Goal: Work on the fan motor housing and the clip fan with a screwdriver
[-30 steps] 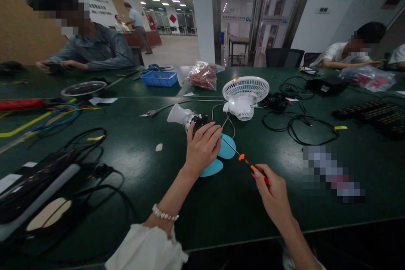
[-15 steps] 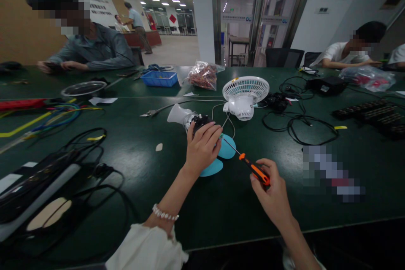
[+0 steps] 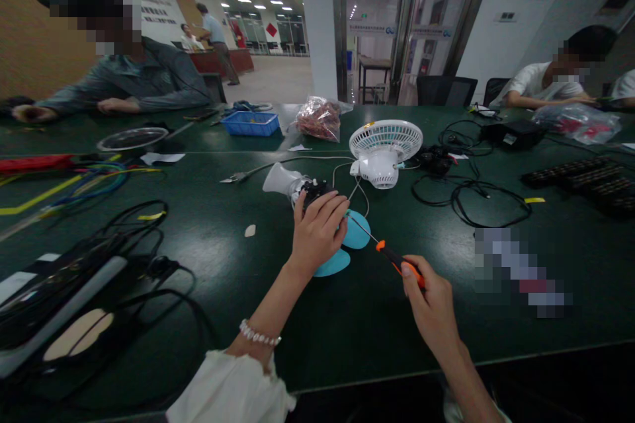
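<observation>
My left hand (image 3: 320,228) is wrapped over the black motor part (image 3: 316,192) of a small fan lying on the green table. Its white base (image 3: 282,180) points left, and blue blades (image 3: 356,230) show beneath and right of the hand. In my right hand (image 3: 429,291) is an orange and black screwdriver (image 3: 389,254). The shaft slants up-left and its tip reaches the fan beside my left fingertips; the exact contact spot is hidden. Behind stands a white fan head with a round grille (image 3: 385,139), joined to a grey cable.
A blue tray (image 3: 251,123) and a clear bag of reddish pieces (image 3: 318,119) lie at the back. Black cables (image 3: 476,201) coil on the right. Power strips and wires (image 3: 64,277) cover the left. People sit across the table at far left and far right.
My right fingers have shifted their grip on the screwdriver handle, the thumb now lying along it. The person at far left has stretched an arm outward to the left. My left hand stays put.
</observation>
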`<state>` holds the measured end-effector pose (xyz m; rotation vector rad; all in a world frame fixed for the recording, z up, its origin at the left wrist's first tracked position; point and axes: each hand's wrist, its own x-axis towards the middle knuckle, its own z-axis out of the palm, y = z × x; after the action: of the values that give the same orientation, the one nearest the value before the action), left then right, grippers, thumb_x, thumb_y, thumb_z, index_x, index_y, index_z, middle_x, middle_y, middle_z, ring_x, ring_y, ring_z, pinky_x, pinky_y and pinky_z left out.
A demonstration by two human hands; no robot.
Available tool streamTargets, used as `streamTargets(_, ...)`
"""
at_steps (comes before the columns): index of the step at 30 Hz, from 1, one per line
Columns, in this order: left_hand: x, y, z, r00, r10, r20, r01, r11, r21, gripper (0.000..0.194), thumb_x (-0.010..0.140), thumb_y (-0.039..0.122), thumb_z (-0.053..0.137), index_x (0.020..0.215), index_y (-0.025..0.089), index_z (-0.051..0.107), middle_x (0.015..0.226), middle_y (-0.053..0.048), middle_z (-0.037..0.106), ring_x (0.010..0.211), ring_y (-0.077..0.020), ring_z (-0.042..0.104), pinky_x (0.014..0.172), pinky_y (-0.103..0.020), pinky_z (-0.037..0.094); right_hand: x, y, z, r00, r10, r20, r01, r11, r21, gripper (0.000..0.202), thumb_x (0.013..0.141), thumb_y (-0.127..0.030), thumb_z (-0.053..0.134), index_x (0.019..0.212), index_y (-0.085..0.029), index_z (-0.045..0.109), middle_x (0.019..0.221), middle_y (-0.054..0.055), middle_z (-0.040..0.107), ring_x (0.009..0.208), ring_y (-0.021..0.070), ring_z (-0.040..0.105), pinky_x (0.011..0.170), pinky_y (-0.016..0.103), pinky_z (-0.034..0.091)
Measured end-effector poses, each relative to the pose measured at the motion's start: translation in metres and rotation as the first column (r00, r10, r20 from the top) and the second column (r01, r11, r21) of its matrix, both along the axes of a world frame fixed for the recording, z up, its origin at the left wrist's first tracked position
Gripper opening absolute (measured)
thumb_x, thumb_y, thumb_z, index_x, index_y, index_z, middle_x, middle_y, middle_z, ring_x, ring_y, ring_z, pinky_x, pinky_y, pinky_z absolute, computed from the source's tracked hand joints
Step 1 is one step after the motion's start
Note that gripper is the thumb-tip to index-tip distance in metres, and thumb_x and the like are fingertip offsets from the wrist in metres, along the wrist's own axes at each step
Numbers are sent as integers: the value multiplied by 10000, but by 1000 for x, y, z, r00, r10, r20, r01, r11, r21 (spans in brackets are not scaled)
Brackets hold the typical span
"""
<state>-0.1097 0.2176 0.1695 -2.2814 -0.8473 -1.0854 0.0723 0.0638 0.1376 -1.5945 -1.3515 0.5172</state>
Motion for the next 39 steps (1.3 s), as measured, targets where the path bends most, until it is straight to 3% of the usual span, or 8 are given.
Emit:
streamTargets(10,-1,-1,0,1000,-9,0,9,1000,-18,319,848,201,558,1163,224,607,1188,-20,680,1176,-213,560,1184,-497,153,0,0,-1,1000,1,19,-2,999,33,327,965,-432,394,1035,-180,591,601,-45,510,484,107,486,465,209,354)
streamTargets(16,-2,-4,3,999,-32,3,32,997,-65,355,837,223,545,1188,217,598,1210,-29,668,1198,-232,546,1181,-512,147,-1,1,2,999,39,24,-40,998,42,299,967,-398,393,1098,-188,561,736,-10,589,590,122,554,556,222,423)
streamTargets(19,-2,-4,2,999,-37,5,37,996,-82,362,840,242,540,1197,218,593,1217,-31,664,1202,-236,543,1183,-520,132,-3,1,2,998,61,16,-61,998,22,295,934,-374,467,1163,-194,508,808,-3,597,624,123,568,571,224,436)
streamTargets(23,-2,-5,2,1000,-26,9,27,997,-72,348,841,217,541,1184,226,598,1205,-18,671,1191,-222,553,1189,-514,120,-6,0,0,997,78,7,-78,997,-6,352,888,-336,541,1193,-188,444,720,-41,548,559,114,529,530,215,416)
streamTargets(28,-2,-5,2,1000,-19,-5,19,998,-61,348,842,211,547,1187,215,595,1208,-20,669,1194,-214,551,1198,-501,115,-3,1,-3,998,44,-54,-44,999,5,259,935,-403,464,1080,-195,518,790,1,608,594,119,556,531,217,417)
streamTargets(33,-2,-5,2,1000,-17,-4,17,999,-52,336,846,213,546,1177,217,597,1201,-15,673,1191,-211,552,1200,-499,107,-1,2,-7,995,69,-75,-72,997,-38,320,979,-429,350,1030,-202,569,697,-18,571,531,114,524,501,220,395)
streamTargets(39,-2,-5,2,1000,-16,-10,15,999,-51,341,843,214,550,1181,217,594,1209,-20,668,1197,-210,548,1198,-493,115,-2,1,-4,998,62,-23,-62,998,-32,317,972,-399,356,1145,-200,532,742,-6,587,553,125,537,508,232,413)
